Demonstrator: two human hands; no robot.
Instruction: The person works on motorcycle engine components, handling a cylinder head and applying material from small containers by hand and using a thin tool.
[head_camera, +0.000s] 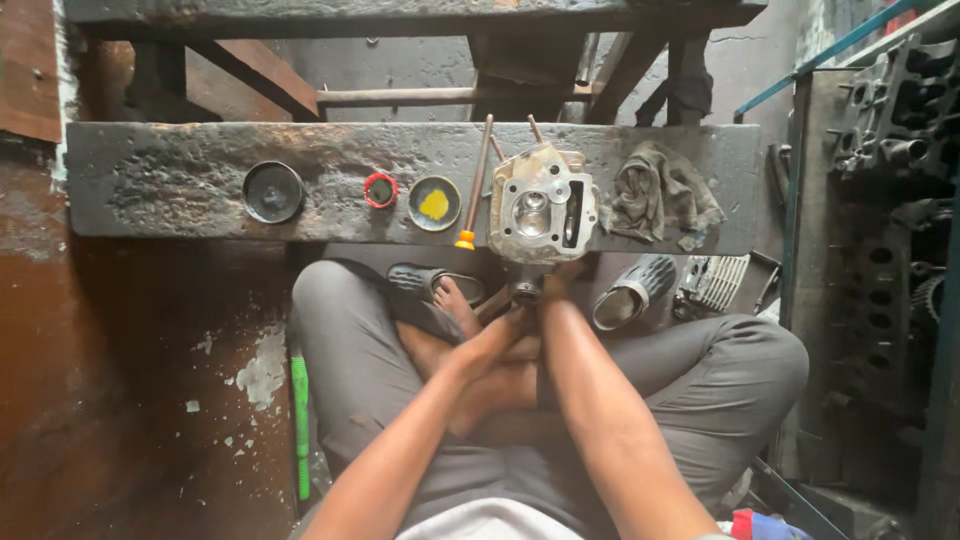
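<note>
While I sit cross-legged, my left hand (505, 328) and right hand (556, 283) meet under the cylinder head (541, 212) at the surface's (180, 180) near edge (fingers hidden, grip unclear).

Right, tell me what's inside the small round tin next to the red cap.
The small round tin on the wooden beam holds a patch of yellow paste in the middle of its dark base. How deep the paste is cannot be seen from this top-down view.
</note>
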